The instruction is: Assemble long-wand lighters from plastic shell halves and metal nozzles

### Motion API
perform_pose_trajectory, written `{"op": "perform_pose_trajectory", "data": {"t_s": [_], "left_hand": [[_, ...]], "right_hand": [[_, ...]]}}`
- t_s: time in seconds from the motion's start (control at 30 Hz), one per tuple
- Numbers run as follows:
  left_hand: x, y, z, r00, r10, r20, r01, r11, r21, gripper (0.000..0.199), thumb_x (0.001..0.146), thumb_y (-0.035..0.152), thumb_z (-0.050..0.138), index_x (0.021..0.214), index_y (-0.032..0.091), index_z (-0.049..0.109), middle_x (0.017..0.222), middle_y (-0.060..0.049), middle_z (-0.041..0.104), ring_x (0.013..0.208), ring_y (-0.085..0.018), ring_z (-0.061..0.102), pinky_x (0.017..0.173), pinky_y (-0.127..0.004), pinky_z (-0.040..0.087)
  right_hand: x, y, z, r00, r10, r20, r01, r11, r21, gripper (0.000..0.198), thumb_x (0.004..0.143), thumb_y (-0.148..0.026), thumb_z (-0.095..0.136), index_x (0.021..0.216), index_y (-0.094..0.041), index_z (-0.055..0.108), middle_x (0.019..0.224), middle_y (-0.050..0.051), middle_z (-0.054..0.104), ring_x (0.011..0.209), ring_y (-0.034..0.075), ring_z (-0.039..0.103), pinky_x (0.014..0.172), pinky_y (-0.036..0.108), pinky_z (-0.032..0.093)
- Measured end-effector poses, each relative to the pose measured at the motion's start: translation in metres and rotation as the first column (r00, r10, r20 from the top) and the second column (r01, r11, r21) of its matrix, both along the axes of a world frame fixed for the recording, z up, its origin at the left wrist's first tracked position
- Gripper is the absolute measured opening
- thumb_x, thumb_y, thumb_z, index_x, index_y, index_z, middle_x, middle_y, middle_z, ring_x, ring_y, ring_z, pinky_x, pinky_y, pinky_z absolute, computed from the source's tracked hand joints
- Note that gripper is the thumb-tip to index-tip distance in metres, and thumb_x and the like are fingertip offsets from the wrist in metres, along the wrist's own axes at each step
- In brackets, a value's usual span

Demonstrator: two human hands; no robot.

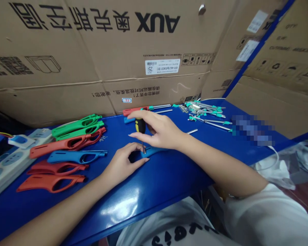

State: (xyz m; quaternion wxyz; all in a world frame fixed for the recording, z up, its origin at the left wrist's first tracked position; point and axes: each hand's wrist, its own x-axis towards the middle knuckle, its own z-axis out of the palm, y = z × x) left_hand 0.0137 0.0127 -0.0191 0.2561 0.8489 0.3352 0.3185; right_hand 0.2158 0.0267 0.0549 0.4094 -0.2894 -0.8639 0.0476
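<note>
A blue lighter body [154, 151] lies on the blue table, partly covered by my hands. Thumb and fingers of my left hand [124, 160] close on its left end and steady it. In my right hand [161, 131] is a short screwdriver [140, 125] with a black and yellow handle, held upright. Its thin shaft points down to the lighter body between my left thumb and fingers; the very tip is hard to make out. A metal tube [192, 131] shows beyond my right wrist, in line with the body. Small screws [102, 138] lie left of my hands.
Green [75, 126], red [60, 145] and blue lighter shells [77, 156] lie at the left beside a white power strip [17, 157]. Behind my hands is a red lighter [136, 110]. Metal tubes with teal parts [207, 112] are piled back right. A cardboard wall [105, 51] bounds the back.
</note>
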Motion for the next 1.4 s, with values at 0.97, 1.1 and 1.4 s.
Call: {"op": "perform_pose_trajectory", "data": {"t_s": [0.97, 1.1, 1.4], "left_hand": [[0.001, -0.002, -0.002, 1.000, 0.002, 0.013, -0.002, 1.000, -0.012, 0.020, 0.083, 0.025, 0.077, 0.095, 0.021, 0.062, 0.096, 0.000, 0.071, 0.090, -0.019, 0.068, 0.085, -0.032, 0.053], [0.001, -0.003, -0.001, 1.000, 0.007, 0.018, -0.006, 1.000, -0.008, 0.020, 0.082, 0.023, 0.078, 0.095, 0.021, 0.063, 0.097, 0.000, 0.071, 0.090, -0.019, 0.068, 0.086, -0.033, 0.053], [0.001, -0.003, 0.001, 1.000, 0.001, 0.005, -0.001, 0.999, -0.033, 0.020, 0.083, 0.025, 0.077, 0.095, 0.021, 0.061, 0.098, -0.001, 0.071, 0.093, -0.020, 0.068, 0.088, -0.035, 0.053]], "right_hand": [[0.003, -0.002, 0.008, 0.988, 0.144, -0.049, -0.150, 0.974, -0.167, 0.041, 0.106, -0.033, 0.040, 0.144, -0.019, 0.046, 0.126, 0.008, 0.068, 0.081, 0.011, 0.068, 0.072, 0.025, 0.057], [0.003, -0.003, 0.005, 0.999, -0.007, 0.036, 0.005, 0.999, 0.033, 0.046, 0.094, -0.051, 0.061, 0.126, -0.018, 0.061, 0.117, 0.010, 0.071, 0.090, 0.018, 0.070, 0.079, 0.030, 0.056], [0.003, -0.004, 0.010, 0.998, 0.061, -0.004, -0.061, 0.988, -0.141, 0.035, 0.101, -0.038, 0.052, 0.130, -0.018, 0.056, 0.119, 0.008, 0.069, 0.073, 0.011, 0.067, 0.066, 0.025, 0.054]]}}
